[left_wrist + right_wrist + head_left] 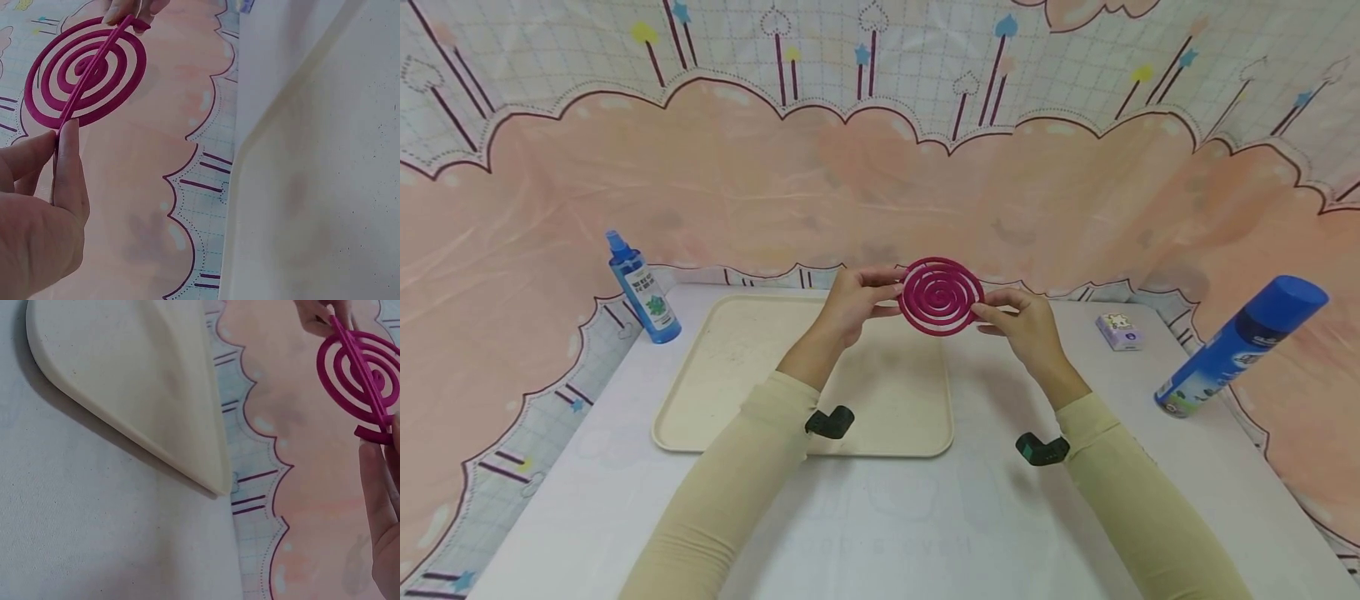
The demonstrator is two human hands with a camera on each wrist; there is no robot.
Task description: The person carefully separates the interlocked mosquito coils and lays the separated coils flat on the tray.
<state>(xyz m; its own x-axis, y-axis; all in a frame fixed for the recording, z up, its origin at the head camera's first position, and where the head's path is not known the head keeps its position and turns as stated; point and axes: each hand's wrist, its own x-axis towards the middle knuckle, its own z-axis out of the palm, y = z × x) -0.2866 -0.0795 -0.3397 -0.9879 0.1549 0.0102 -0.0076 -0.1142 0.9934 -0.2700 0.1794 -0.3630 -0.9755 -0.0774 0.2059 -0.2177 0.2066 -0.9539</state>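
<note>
A dark pink mosquito coil (942, 297) is held up between both hands, above the far right part of the tray. At its left rim my left hand (850, 304) pinches it between thumb and fingers. My right hand (1022, 323) pinches the right rim. In the left wrist view, one flat layer of the coil (139, 69) shows its spiral, while another runs edge-on like a straight bar across it. The right wrist view shows the same crossing, with a loose coil end (370, 435) by the right fingertips.
A cream tray (730, 417) lies on the white table (880, 525). A blue spray bottle (643, 292) stands at the back left. To the right are a small purple box (1118, 332) and a tall blue aerosol can (1240, 350). A patterned cloth (880, 192) hangs behind.
</note>
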